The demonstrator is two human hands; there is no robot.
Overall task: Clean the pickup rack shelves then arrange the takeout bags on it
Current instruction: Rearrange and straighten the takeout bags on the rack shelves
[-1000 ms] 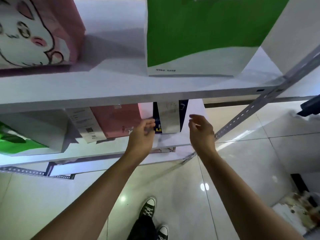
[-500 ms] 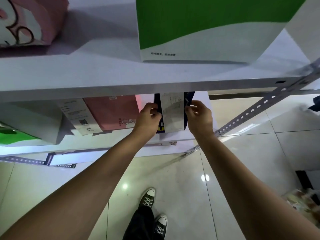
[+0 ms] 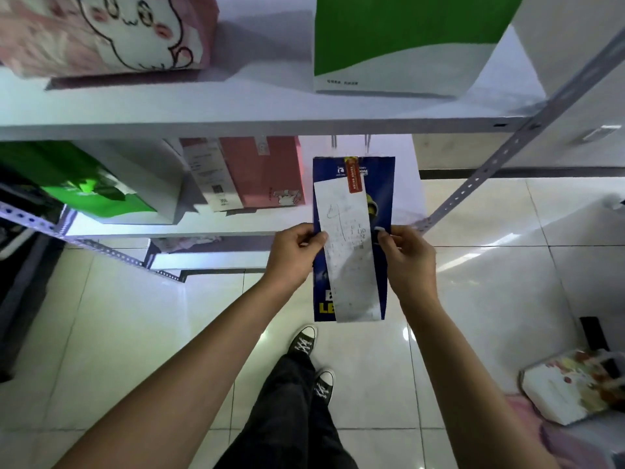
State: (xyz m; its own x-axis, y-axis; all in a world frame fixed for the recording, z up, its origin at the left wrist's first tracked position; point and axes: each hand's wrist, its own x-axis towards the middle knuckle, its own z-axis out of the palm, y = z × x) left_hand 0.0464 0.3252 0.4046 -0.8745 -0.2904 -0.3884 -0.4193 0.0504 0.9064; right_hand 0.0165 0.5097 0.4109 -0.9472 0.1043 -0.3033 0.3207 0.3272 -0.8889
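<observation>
Now both hands, left hand (image 3: 293, 255) and right hand (image 3: 407, 257), grip blue bag (image 3: 382, 198).

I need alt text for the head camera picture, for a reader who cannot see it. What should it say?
Two bare hands, left hand and right hand, hold a flat dark blue paper takeout bag with a long white receipt in front of a white metal rack shelf. Pink cartoon bag and green-and-white bag stand above.
</observation>
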